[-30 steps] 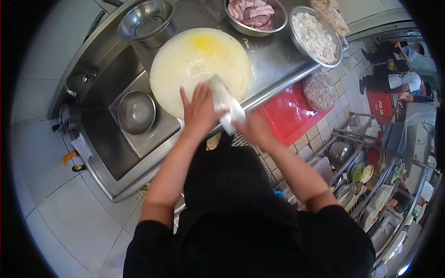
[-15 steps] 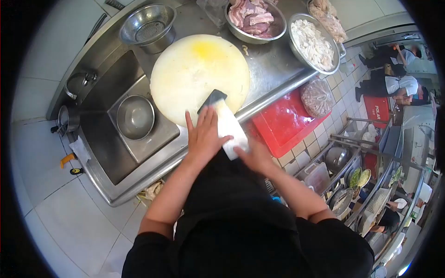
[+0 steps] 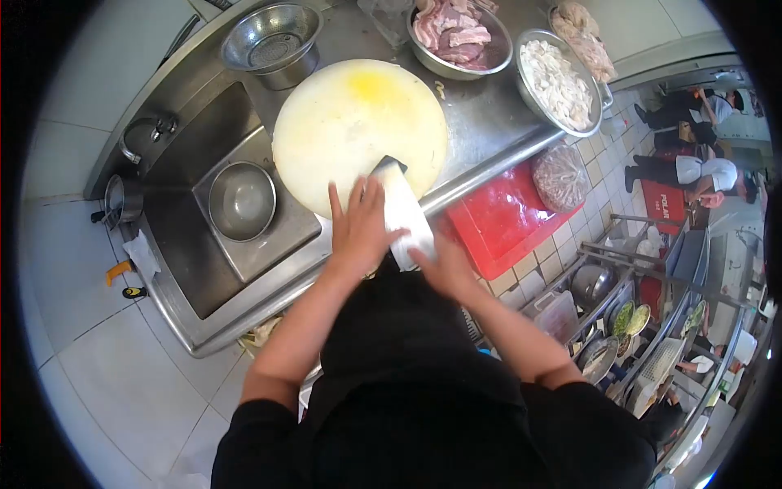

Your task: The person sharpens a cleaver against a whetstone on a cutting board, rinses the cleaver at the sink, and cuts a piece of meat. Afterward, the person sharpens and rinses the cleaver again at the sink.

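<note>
A bright, broad rectangular blade, apparently a cleaver (image 3: 406, 213), slants across the near right edge of the round pale chopping board (image 3: 326, 122). Part of a dark flat block (image 3: 391, 165), like a whetstone, shows at its far end. My left hand (image 3: 358, 224) lies over the block and blade with fingers spread, its thumb on the blade. At the near end, my right hand (image 3: 444, 265) grips the cleaver; its fingers are blurred and the handle is hidden.
Left of the board are a sink (image 3: 175, 187) with a metal bowl (image 3: 243, 200) and a strainer (image 3: 271, 45). Behind stand a bowl of raw meat (image 3: 460, 37) and a colander of white pieces (image 3: 558, 85). A red lid (image 3: 497, 228) carries bagged food (image 3: 560, 178). Other people stand far right.
The cleaver and both hands have shifted slightly up the frame, and the blade covers more of the dark block. The whole view has moved a little to the right.
</note>
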Demonstrator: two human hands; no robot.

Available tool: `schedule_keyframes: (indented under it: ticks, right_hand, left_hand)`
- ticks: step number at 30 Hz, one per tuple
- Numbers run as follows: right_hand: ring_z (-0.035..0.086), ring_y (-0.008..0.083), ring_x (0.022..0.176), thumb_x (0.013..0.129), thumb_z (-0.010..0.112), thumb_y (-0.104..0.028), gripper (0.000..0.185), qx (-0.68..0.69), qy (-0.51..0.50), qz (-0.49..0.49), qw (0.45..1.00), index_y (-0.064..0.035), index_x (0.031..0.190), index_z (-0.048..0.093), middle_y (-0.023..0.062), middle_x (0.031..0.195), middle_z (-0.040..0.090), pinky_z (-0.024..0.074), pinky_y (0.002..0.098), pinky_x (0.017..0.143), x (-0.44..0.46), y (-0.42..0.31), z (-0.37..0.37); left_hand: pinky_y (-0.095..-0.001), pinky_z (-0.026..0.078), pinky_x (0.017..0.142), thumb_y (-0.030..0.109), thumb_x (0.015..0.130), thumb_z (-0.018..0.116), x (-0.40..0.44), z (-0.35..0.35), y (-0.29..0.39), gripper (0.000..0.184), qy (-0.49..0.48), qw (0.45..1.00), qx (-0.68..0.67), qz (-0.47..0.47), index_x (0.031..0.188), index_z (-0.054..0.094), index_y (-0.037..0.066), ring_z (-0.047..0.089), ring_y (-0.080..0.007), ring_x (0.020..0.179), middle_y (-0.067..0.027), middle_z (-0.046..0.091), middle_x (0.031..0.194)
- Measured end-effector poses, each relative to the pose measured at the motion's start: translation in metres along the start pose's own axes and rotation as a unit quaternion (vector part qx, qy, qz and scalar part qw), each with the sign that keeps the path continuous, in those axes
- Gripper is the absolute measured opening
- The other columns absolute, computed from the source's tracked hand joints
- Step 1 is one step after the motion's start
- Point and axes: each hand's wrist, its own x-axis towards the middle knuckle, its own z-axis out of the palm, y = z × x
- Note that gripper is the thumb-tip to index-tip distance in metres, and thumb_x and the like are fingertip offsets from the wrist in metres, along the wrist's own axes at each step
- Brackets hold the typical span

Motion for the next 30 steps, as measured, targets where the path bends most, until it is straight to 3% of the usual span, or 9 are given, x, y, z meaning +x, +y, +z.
schedule_keyframes:
  ticks: [3, 6, 9, 12, 18, 20, 22, 26, 30]
  right_hand:
    - [0.069, 0.0453, 0.104, 0.093, 0.07, -0.045, 0.051, 0.042, -0.026, 0.027, 0.998, 0.0007, 0.117, 0.069, 0.0304, 0.108, 0.071, 0.0535, 0.0528, 0.091, 0.004, -0.016, -0.016]
    - [0.068, 0.0437, 0.109, 0.093, 0.069, -0.048, 0.053, -0.033, -0.02, 0.08, 0.996, 0.0017, 0.112, 0.068, 0.0301, 0.111, 0.07, 0.0524, 0.0515, 0.094, 0.104, -0.044, -0.038]
    - [0.068, 0.0443, 0.107, 0.093, 0.068, -0.048, 0.054, -0.069, 0.04, 0.084, 0.993, 0.0031, 0.111, 0.066, 0.0307, 0.11, 0.07, 0.0537, 0.0512, 0.092, 0.151, -0.072, -0.044]
    - [0.068, 0.0463, 0.105, 0.095, 0.066, -0.047, 0.055, -0.067, 0.047, 0.091, 0.992, 0.005, 0.114, 0.065, 0.0316, 0.108, 0.07, 0.0543, 0.0526, 0.09, 0.141, -0.067, -0.038]
    - [0.066, 0.0489, 0.106, 0.095, 0.067, -0.046, 0.059, 0.015, -0.025, 0.025, 0.999, 0.0057, 0.123, 0.064, 0.033, 0.11, 0.069, 0.0521, 0.0541, 0.092, -0.011, -0.009, -0.011]
    - [0.066, 0.0477, 0.108, 0.095, 0.067, -0.046, 0.058, 0.015, -0.036, 0.003, 0.999, 0.0038, 0.123, 0.065, 0.0333, 0.111, 0.068, 0.0521, 0.0528, 0.092, -0.007, -0.007, -0.018]
    - [0.067, 0.047, 0.106, 0.095, 0.066, -0.047, 0.055, -0.05, -0.065, 0.061, 0.995, 0.0025, 0.119, 0.066, 0.0325, 0.109, 0.069, 0.0529, 0.0523, 0.091, 0.048, -0.027, -0.039]
    - [0.068, 0.0462, 0.104, 0.093, 0.066, -0.051, 0.056, -0.092, 0.043, 0.049, 0.994, 0.003, 0.108, 0.066, 0.0308, 0.104, 0.071, 0.0545, 0.0514, 0.088, 0.15, -0.057, -0.05]
    - [0.068, 0.047, 0.104, 0.094, 0.065, -0.051, 0.057, -0.058, 0.026, 0.066, 0.996, 0.0039, 0.111, 0.065, 0.0308, 0.106, 0.07, 0.0542, 0.0523, 0.089, 0.125, -0.049, -0.04]
  left_hand:
    - [-0.0663, 0.001, 0.123, 0.06, 0.076, 0.079, 0.004, -0.005, -0.001, 0.103, 0.001, 1.0, -0.008, -0.003, 0.153, 0.043, 0.001, 0.031, -0.0296, 0.153, -0.0123, 0.042, 0.161]
    - [-0.0655, 0.003, 0.124, 0.062, 0.082, 0.073, 0.099, -0.022, -0.025, 0.099, -0.002, 0.998, 0.036, -0.045, 0.156, 0.039, 0.006, 0.026, -0.028, 0.155, -0.0079, 0.037, 0.165]
    - [-0.065, 0.005, 0.125, 0.063, 0.08, 0.076, 0.166, -0.056, -0.044, 0.099, -0.033, 0.999, 0.021, -0.028, 0.155, 0.041, 0.008, 0.021, -0.0265, 0.157, -0.0077, 0.032, 0.167]
    - [-0.0647, 0.003, 0.125, 0.063, 0.08, 0.075, 0.154, -0.054, -0.036, 0.098, -0.05, 0.998, 0.047, 0.002, 0.153, 0.043, 0.007, 0.02, -0.0273, 0.157, -0.0078, 0.034, 0.166]
    - [-0.0674, -0.001, 0.123, 0.059, 0.073, 0.082, -0.008, 0.001, 0.001, 0.105, -0.008, 0.999, -0.035, 0.004, 0.15, 0.045, -0.002, 0.028, -0.0293, 0.154, -0.0161, 0.041, 0.16]
    - [-0.0689, -0.001, 0.122, 0.058, 0.075, 0.081, -0.007, 0.0, 0.001, 0.101, -0.002, 0.999, -0.045, 0.003, 0.149, 0.047, -0.001, 0.03, -0.0288, 0.154, -0.0145, 0.041, 0.161]
    - [-0.0697, 0.004, 0.122, 0.058, 0.074, 0.082, 0.04, -0.014, -0.009, 0.099, 0.018, 1.0, 0.0, -0.009, 0.149, 0.049, 0.003, 0.031, -0.0298, 0.153, -0.0122, 0.042, 0.161]
    - [-0.0687, 0.005, 0.123, 0.064, 0.077, 0.077, 0.156, -0.041, -0.045, 0.1, -0.01, 1.0, 0.0, -0.026, 0.153, 0.044, 0.007, 0.026, -0.0281, 0.156, -0.0091, 0.036, 0.165]
    - [-0.0658, 0.004, 0.124, 0.063, 0.078, 0.076, 0.13, -0.047, -0.028, 0.101, -0.048, 0.998, 0.026, -0.015, 0.155, 0.041, 0.006, 0.024, -0.0273, 0.156, -0.0099, 0.035, 0.166]
